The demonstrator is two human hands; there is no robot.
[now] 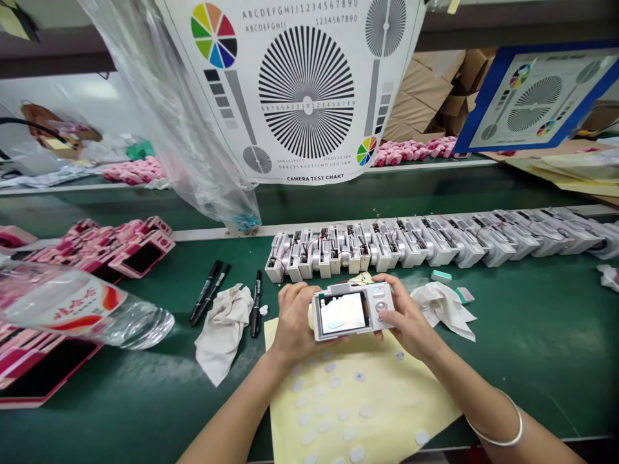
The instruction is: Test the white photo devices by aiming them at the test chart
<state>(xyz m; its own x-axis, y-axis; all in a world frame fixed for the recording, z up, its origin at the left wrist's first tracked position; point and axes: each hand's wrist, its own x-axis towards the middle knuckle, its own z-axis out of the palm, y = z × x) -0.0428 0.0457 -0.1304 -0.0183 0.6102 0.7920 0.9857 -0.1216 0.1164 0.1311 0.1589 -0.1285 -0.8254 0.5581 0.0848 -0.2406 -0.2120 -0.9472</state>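
Observation:
A small silver digital camera [374, 325] is held up between both hands, its lit screen facing me. My left hand [296, 322] grips its left end. Around the right end closes my right hand [409, 319], the thumb resting by the buttons below the round pad. Under the hands lies a yellow sheet [387, 393] dotted with several small whitish oval stickers. Behind the camera a long row of silver camera bodies [358, 248] stands with circuit boards and wires showing.
A camera test chart [307, 96] hangs ahead, beside a plastic bag [178, 116]. On the left are a water bottle [87, 303], pink cameras [140, 254], black markers [207, 293] and a crumpled cloth [223, 332]. To the right lies white tissue [442, 308].

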